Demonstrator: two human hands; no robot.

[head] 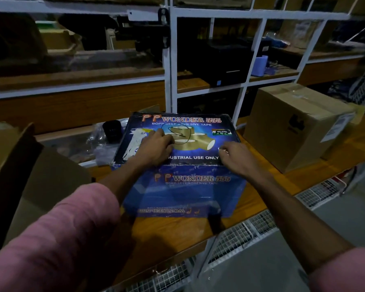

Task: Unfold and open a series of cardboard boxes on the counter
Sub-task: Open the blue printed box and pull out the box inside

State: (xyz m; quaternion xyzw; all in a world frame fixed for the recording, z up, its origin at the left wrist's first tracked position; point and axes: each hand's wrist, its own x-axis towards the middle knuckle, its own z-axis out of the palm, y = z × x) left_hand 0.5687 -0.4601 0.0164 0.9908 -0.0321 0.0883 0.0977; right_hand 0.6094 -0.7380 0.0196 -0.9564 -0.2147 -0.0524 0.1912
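Both hands rest on blue box reading "WONDER 555".

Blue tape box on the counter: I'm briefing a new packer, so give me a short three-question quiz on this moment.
1. True or false: both hands rest on top of the blue tape box.
2. Which box stands to the right of it? A) a sealed brown carton B) a white crate C) a red tin
3. Fill in: the box's top is still ____.

Key
1. True: the left hand and right hand lie on its lid, fingers curled.
2. A: the brown carton is taped and labelled.
3. Closed.
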